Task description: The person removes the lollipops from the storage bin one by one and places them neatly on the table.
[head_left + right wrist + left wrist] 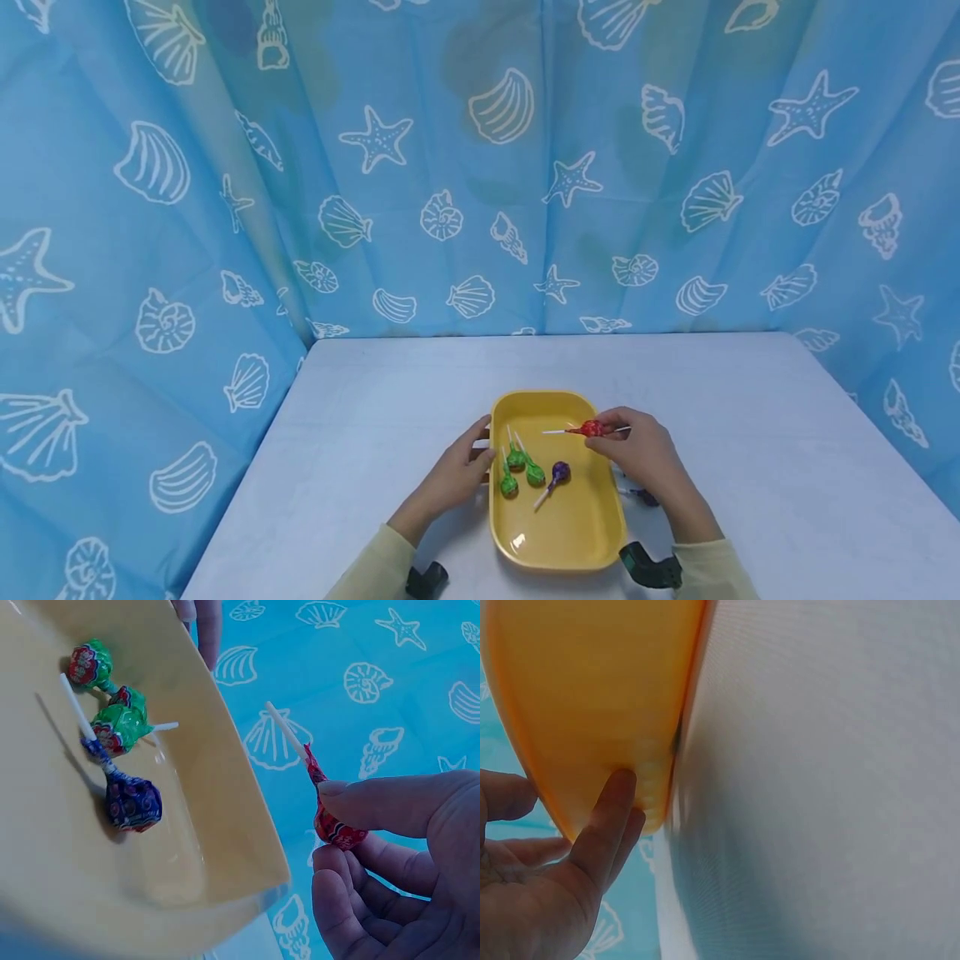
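A yellow tray [555, 542] rests on the table with three green-wrapped lollipops [535, 475] and a purple lollipop [561, 472] inside. At its left side, my left hand [457, 467] holds the tray, thumb at the rim and fingers against the outer wall [592, 690]. Over the tray's right rim, my right hand [641, 446] pinches a red lollipop [334, 829] by its wrapped head, between thumb and fingers. The lollipop's white stick points left in the head view. Another white stick end [624, 429] shows beside the right fingers, the rest hidden by the hand.
A dark-wrapped lollipop [645, 497] lies on the white table [375, 400] right of the tray, partly covered by my right wrist. Blue shell-print curtains [450, 167] stand behind and at both sides. Black wrist devices [651, 567] sit near both sleeves.
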`<state>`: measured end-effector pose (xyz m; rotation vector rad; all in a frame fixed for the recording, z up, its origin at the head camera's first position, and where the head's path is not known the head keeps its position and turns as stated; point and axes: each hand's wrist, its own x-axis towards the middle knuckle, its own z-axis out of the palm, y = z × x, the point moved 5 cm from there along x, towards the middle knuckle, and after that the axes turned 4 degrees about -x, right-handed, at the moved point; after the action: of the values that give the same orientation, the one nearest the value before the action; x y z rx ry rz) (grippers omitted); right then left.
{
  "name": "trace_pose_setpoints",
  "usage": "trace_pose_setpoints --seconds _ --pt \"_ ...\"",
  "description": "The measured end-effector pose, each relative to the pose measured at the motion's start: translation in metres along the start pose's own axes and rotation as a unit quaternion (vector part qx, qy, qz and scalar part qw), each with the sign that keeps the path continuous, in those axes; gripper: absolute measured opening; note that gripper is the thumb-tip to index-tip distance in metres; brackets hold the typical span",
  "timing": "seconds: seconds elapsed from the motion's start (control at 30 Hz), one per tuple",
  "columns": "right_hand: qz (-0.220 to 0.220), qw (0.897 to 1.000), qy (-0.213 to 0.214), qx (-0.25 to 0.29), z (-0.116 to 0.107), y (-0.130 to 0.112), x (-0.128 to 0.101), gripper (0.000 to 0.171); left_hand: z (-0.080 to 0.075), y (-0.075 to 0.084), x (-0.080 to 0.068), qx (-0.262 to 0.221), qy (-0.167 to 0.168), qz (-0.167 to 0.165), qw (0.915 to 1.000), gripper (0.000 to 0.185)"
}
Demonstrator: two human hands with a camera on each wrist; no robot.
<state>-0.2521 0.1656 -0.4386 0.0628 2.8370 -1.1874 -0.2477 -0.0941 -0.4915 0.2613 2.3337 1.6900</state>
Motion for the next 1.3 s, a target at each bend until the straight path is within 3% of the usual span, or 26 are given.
trace_pose_setpoints --seconds 0.5,1.03,1.3 --pt "0.017 0.999 0.028 -0.013 -0.006 0.01 -0.013 0.042 -0.001 -0.002 0.002 -0.005 -0.002 -0.004 1.0 0.057" --pt "0.045 0.998 0.049 0.015 -0.013 0.035 -0.031 0.048 -0.002 -0.006 0.005 -0.006 -0.004 0.0 1.0 0.058" --pt "0.054 0.996 0.07 -0.001 -0.016 0.05 -0.038 0.046 -0.002 -0.005 0.003 -0.008 -0.003 0.002 1.0 0.058"
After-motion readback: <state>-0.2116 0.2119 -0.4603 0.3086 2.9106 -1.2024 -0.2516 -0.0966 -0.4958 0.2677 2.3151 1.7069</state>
